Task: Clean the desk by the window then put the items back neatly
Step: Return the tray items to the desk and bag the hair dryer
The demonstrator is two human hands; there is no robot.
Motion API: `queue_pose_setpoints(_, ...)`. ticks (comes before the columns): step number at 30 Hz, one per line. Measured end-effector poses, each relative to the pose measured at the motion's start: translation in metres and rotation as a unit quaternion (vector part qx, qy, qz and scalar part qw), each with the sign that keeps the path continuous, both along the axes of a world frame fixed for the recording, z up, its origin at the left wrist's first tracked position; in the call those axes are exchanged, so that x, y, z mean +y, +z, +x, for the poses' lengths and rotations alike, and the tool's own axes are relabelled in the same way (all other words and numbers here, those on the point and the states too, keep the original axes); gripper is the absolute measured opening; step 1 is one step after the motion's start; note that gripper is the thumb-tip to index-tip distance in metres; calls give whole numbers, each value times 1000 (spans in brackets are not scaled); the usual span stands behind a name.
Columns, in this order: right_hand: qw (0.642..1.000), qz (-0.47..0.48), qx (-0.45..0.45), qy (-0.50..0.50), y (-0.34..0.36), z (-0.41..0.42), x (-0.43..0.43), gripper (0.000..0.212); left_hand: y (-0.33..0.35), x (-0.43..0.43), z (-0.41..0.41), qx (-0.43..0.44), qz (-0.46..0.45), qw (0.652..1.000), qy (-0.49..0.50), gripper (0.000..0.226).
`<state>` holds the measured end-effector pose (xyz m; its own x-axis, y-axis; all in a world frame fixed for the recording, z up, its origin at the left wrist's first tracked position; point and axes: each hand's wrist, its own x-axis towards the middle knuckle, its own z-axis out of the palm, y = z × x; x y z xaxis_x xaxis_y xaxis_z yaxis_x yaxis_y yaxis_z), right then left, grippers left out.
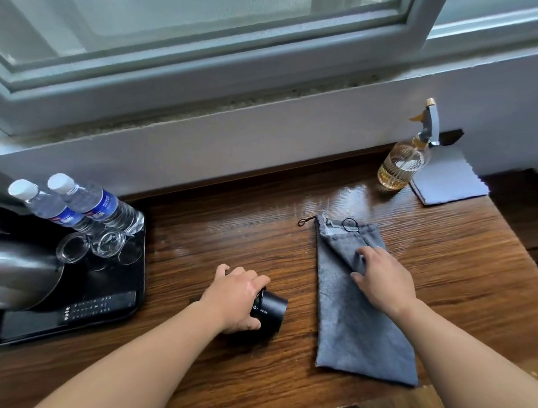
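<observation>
My left hand point(234, 297) is wrapped round a black cylinder point(271, 310) that lies on its side on the table point(224, 232), just left of the grey pouch point(358, 323); my right hand point(381, 281) sits on the pouch's upper half, thumb and fingers nipping a raised fold of the cloth; so both hands are occupied and neither is spread wide. The pouch lies flat, its drawstring mouth at the far end towards the window, the cord loop point(305, 222) trailing off its far-left corner.

I judge the next job is bagging the cylinder, and that is where it could go wrong; I hold the pouch by its middle, not its mouth, so the opening may not part and the cylinder could jam on the hem or snag the cord; being round, it could also roll away if my grip slackens. Just beyond the pouch the wood shows a wet sheen; dragging the cloth there would dampen it.

Beyond the pouch to the right stand a spray bottle point(403, 165) and a folded cloth point(451, 179); a wide sweep of my right arm could tip the bottle. Well left of the pouch a black tray point(142, 260) carries water bottles point(103, 207), glasses point(107, 244), a kettle point(18, 271) and a remote point(99, 307); my left elbow could clip its rim.
</observation>
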<state>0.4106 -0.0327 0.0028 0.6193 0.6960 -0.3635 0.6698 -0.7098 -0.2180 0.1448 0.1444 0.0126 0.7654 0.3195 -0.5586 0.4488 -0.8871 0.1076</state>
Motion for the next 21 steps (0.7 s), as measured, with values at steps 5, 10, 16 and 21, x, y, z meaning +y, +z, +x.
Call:
queue_pose_setpoints(5, 1000, 3, -3, 14, -5, 2, 3, 38, 1, -2, -16, 6, 20, 983, 181, 86)
queue_pose_setpoints(10, 999, 7, -22, 26, -11, 5, 4, 33, 6, -1, -33, 3, -30, 964, 266, 92)
queue_pose_setpoints(16, 998, 4, -52, 21, -8, 15, 18, 26, 8, -6, -44, -29, -74, 938, 339, 68)
queue_pose_setpoints(21, 994, 65, -65, 61, 6, 4, 50, 25, 9, -15, -53, -32, -91, 899, 427, 67)
